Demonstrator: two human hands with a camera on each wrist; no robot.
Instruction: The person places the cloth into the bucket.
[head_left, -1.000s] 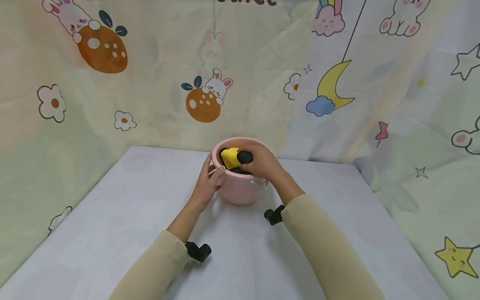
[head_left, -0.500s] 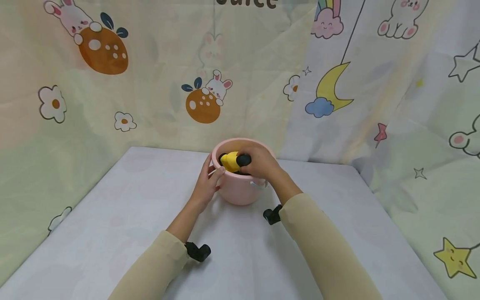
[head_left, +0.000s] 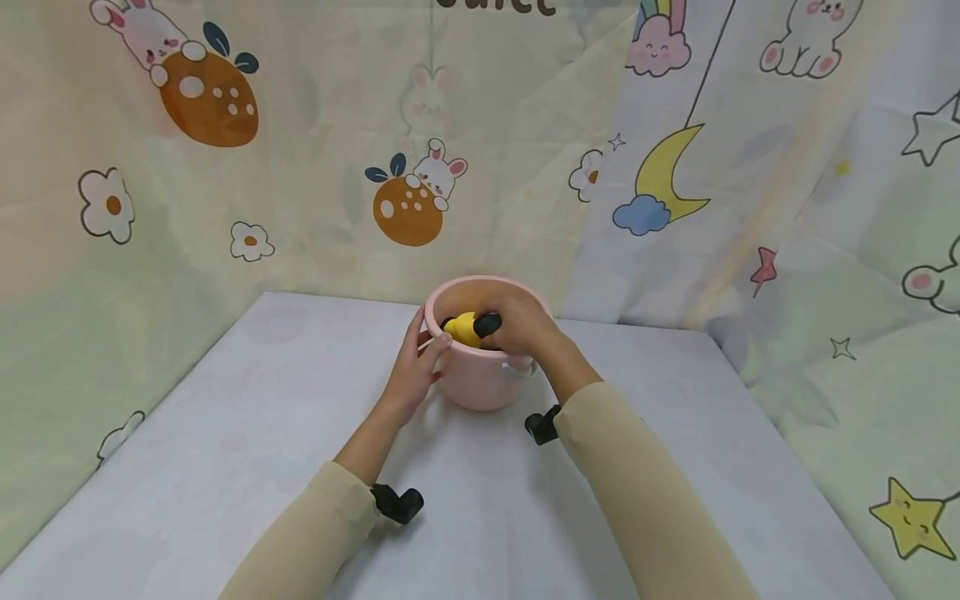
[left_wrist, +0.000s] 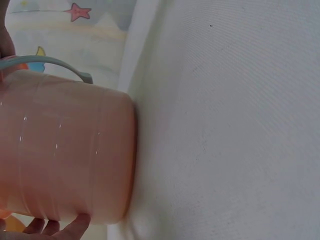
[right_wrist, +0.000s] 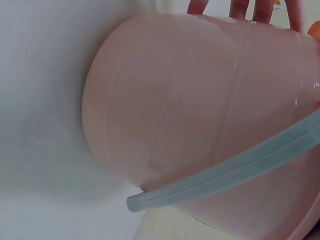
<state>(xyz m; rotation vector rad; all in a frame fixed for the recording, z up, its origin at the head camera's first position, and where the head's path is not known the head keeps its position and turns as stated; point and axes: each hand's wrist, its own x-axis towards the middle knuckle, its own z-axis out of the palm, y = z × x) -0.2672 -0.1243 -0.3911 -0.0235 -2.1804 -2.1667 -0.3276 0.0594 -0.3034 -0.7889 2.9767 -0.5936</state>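
A pink bucket (head_left: 480, 383) stands upright on the white tabletop, its pale grey handle (right_wrist: 225, 175) hanging down on the right. My left hand (head_left: 410, 367) steadies its left side, thumb near the rim and fingertips against the outer wall. In the left wrist view the fingers (left_wrist: 75, 226) look fairly straight. My right hand (head_left: 521, 323) reaches over the rim and grips a yellow-and-black object (head_left: 462, 328) by a black end. That object lies partly below the rim; its lower part and exact kind are hidden.
White cloth covers the table (head_left: 247, 433). A printed curtain (head_left: 315, 150) hangs behind and at the sides, close behind the bucket. Small black devices (head_left: 401, 504) sit at both wrists. Something orange (left_wrist: 6, 214) shows at the left wrist view's lower edge.
My right hand and the yellow-and-black object have sunk a little deeper into the bucket, and the object has tilted. My left hand and the bucket stay in place.
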